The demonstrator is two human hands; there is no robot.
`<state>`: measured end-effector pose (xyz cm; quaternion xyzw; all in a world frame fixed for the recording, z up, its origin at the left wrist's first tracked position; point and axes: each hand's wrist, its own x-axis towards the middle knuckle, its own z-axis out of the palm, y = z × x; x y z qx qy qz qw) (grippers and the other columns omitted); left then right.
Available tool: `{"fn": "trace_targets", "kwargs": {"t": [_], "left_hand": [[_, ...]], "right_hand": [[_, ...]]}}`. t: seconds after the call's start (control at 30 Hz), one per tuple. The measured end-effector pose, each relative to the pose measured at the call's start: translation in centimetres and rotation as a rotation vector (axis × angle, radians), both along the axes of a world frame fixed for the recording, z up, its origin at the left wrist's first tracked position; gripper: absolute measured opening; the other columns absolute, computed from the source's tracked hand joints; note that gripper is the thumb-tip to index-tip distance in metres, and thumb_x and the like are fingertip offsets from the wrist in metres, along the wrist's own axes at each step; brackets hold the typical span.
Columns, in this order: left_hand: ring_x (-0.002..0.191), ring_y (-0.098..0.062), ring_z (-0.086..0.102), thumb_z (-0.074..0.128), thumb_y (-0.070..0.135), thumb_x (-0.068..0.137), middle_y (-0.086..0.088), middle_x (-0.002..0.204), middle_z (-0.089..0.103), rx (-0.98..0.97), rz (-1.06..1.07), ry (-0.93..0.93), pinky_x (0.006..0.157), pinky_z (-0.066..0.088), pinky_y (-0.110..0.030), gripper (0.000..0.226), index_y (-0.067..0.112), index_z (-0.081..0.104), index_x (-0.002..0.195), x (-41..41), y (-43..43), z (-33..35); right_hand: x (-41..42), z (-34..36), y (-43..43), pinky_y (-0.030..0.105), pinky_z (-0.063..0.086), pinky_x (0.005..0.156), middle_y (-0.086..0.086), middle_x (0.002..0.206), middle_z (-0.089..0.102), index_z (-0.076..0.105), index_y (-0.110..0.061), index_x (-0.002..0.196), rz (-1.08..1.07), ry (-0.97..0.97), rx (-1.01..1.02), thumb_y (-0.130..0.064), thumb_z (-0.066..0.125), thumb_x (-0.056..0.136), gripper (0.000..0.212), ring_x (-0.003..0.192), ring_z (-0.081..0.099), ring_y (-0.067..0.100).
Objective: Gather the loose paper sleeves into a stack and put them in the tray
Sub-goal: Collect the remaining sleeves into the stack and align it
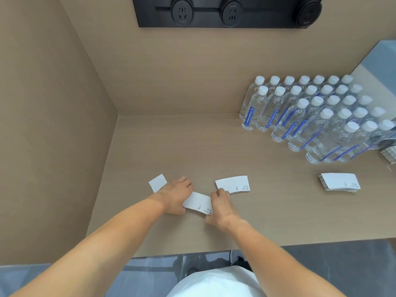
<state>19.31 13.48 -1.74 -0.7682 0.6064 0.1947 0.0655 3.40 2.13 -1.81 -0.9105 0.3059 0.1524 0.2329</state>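
"Head view: how is the middle sleeve (198,203) lying?"
"On the table (192,146), long axis running left to right, right end dipping nearer. Your left hand (176,196) and right hand (220,207) are gripping its ends. Your left hand is hiding part of the far-left sleeve (158,182)."

Left hand (176,195) and right hand (220,205) hold one paper sleeve (198,203).

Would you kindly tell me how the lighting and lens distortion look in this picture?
Head view: soft, even light, only faint shadows under the left hand and right hand; wide-angle distortion makes the clear plastic water bottles lean outward; print on the white paper sleeve too small to read.
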Motion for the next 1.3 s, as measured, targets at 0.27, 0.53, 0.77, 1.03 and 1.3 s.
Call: {"fn": "trace_targets", "kwargs": {"t": [0.27,0.53,0.77,1.03,1.3], "left_hand": [[0.105,-0.013,0.043,0.06,0.041,0.069,0.006,0.109,0.043,-0.197,0.29,0.188,0.077,0.044,-0.028,0.052,0.02,0.048,0.115,-1.5,-0.4,1.1],[0.09,-0.009,0.051,0.061,0.032,0.077,0.013,0.105,0.035,-0.28,0.54,0.349,0.077,0.05,-0.031,0.048,0.027,0.047,0.122,-4.3,-2.4,1.1],[0.104,-0.013,0.051,0.063,0.036,0.081,0.012,0.111,0.037,-0.279,0.606,0.38,0.089,0.05,-0.037,0.048,0.03,0.048,0.126,-6.6,-5.9,1.2],[0.113,-0.015,0.047,0.066,0.041,0.082,0.007,0.116,0.044,-0.289,0.636,0.299,0.089,0.049,-0.035,0.047,0.024,0.051,0.124,-7.9,-8.6,1.3],[0.123,-0.018,0.042,0.066,0.038,0.085,0.005,0.126,0.044,-0.25,0.666,0.255,0.097,0.044,-0.034,0.054,0.023,0.046,0.132,-8.1,-9.7,1.2]], "right_hand": [[-0.1,1.9,-5.4,0.032,0.046,0.09,0.0,0.121,0.045,0.045,-0.016,0.134,0.095,-0.052,0.014,-0.023,0.066,0.071,0.067,0.123,0.031,0.019],[-1.2,2.9,-9.4,0.035,0.047,0.094,0.002,0.131,0.049,0.044,-0.014,0.135,0.152,-0.143,0.014,-0.019,0.063,0.077,0.061,0.124,0.039,0.023],[-2.4,3.9,-13.7,0.039,0.053,0.085,0.003,0.127,0.057,0.038,-0.022,0.142,0.159,-0.108,0.037,-0.021,0.064,0.081,0.066,0.106,0.059,0.027],[-3.7,3.6,-16.6,0.039,0.054,0.087,-0.001,0.132,0.056,0.037,-0.024,0.143,0.167,-0.117,0.058,-0.024,0.067,0.082,0.068,0.107,0.06,0.025],[-3.3,2.6,-17.5,0.036,0.052,0.086,-0.002,0.133,0.053,0.038,-0.025,0.142,0.181,-0.108,0.039,-0.021,0.063,0.081,0.066,0.113,0.056,0.024]]}}
